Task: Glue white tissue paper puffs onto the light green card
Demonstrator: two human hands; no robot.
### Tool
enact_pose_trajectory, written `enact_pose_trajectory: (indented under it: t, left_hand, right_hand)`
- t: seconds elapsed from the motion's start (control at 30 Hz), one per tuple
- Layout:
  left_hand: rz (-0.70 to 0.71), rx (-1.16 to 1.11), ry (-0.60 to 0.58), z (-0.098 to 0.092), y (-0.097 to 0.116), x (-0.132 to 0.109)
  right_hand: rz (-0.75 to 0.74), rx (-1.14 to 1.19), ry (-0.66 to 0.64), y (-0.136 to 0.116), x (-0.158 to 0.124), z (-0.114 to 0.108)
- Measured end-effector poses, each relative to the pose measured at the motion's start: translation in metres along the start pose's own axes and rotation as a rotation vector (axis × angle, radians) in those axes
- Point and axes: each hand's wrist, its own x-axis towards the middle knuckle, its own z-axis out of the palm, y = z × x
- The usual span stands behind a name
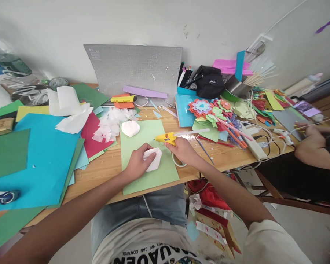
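Observation:
My left hand (141,161) is closed on a white rounded paper piece (155,160) over a light green sheet (143,183). In my right hand (183,149) is a yellow hot glue gun (165,138), with a clear glue stick (194,132) sticking out of its back. The gun's nozzle points left, just above the paper piece and apart from it. Another white rounded piece (130,128) lies at the sheet's upper left. Beside the sheet is a heap of small white paper scraps (110,123).
Coloured sheets (52,154) cover the table's left side. A grey cutting mat (137,69) leans against the wall, with a yellow utility knife (123,98) before it. Paper flowers (202,107) and a white power strip (254,145) lie to the right. Another person's arm (315,146) rests at far right.

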Motion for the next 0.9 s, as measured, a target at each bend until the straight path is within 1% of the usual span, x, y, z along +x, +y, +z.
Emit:
enact_pose_trajectory:
  t: [0.17, 0.37, 0.5, 0.6, 0.67, 0.7, 0.77, 0.83, 0.9]
  left_hand:
    - [-0.004, -0.002, -0.007, 0.000, 0.002, 0.000]
    - [0.020, 0.020, 0.000, -0.001, 0.002, 0.000]
    - [0.040, 0.056, 0.010, 0.001, 0.004, -0.001]
    - [0.072, 0.134, 0.023, 0.001, 0.007, -0.004]
    - [0.151, 0.245, 0.024, -0.001, 0.010, -0.008]
    - [0.221, 0.327, 0.017, -0.003, 0.013, -0.011]
    - [0.403, 0.534, 0.015, -0.008, 0.023, -0.017]
    - [0.584, 0.724, 0.051, -0.012, 0.040, -0.023]
    - [0.730, 0.802, 0.130, -0.008, 0.063, -0.026]
  right_hand:
    - [0.059, 0.105, -0.009, 0.006, -0.010, -0.005]
    - [0.086, 0.223, 0.019, 0.004, -0.007, -0.004]
    - [0.085, 0.214, 0.033, 0.005, -0.006, -0.003]
    - [0.075, 0.223, 0.046, 0.006, -0.006, -0.005]
    - [0.074, 0.238, 0.052, 0.007, -0.007, -0.006]
    - [0.069, 0.246, 0.051, 0.007, -0.007, -0.006]
    - [0.048, 0.265, 0.047, 0.008, -0.008, -0.005]
    - [0.030, 0.276, 0.058, 0.009, -0.009, -0.004]
    - [0.035, 0.258, 0.069, 0.009, -0.012, -0.003]
